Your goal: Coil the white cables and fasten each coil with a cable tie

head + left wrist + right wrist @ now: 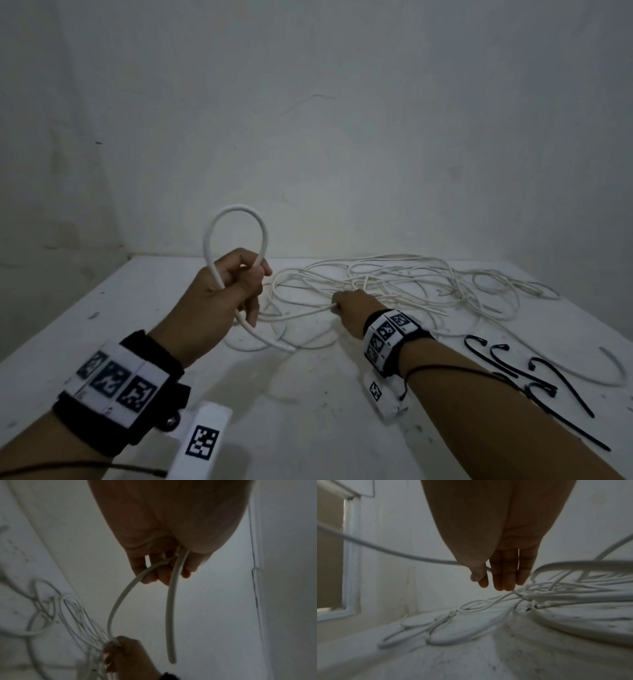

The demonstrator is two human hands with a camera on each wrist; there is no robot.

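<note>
holding a cable loop [236,226] aloft, left hand [226,287]; right hand [352,308] pinching cable

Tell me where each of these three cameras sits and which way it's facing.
Head: worn high, facing forward and down at the table; both forearms, left hand, right hand.
Left wrist: looks along the left hand at the cable loop.
Right wrist: looks along the fingers at the cable pile.
Shared: left wrist and head both show the right hand.
</note>
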